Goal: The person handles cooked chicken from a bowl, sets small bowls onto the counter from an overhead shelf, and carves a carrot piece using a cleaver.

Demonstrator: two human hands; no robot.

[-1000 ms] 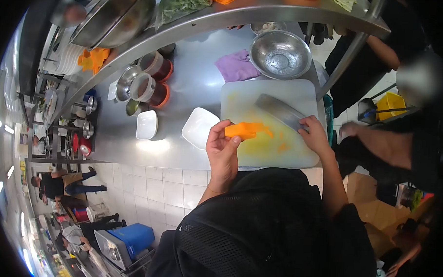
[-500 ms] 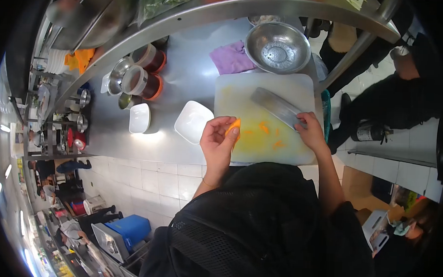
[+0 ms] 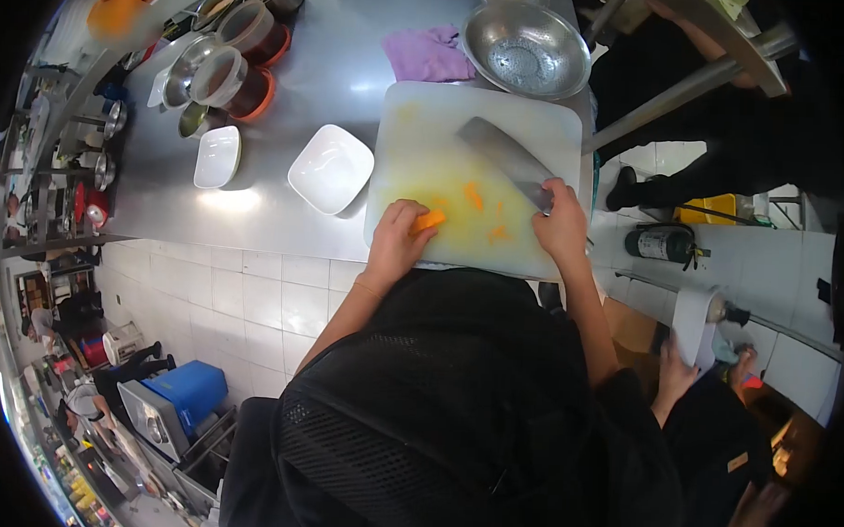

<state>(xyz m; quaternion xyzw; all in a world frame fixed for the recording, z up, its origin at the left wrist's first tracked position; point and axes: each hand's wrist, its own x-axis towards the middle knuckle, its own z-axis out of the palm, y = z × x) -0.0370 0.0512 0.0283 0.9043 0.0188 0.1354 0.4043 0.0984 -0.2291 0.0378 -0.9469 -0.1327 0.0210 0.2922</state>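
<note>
My left hand (image 3: 398,239) holds an orange piece (image 3: 429,221) low over the left front part of the white cutting board (image 3: 427,110). In my right hand (image 3: 564,222) is the handle end of a wide-bladed knife (image 3: 502,155), its blade pointing up and left across the board. Small orange scraps (image 3: 474,197) lie between the two hands on a yellow-stained patch. Left of the board stands a white square bowl (image 3: 331,169), with nothing visible in it.
A metal bowl (image 3: 527,50) and a purple cloth (image 3: 428,55) sit behind the board. A smaller white dish (image 3: 218,157) and lidded tubs (image 3: 232,82) stand to the left. At the lower right, a person's hands hold a white container (image 3: 693,324).
My left hand has lowered the orange piece from above the board to its surface. The view has shifted, and the person at the right now holds the container nearer.
</note>
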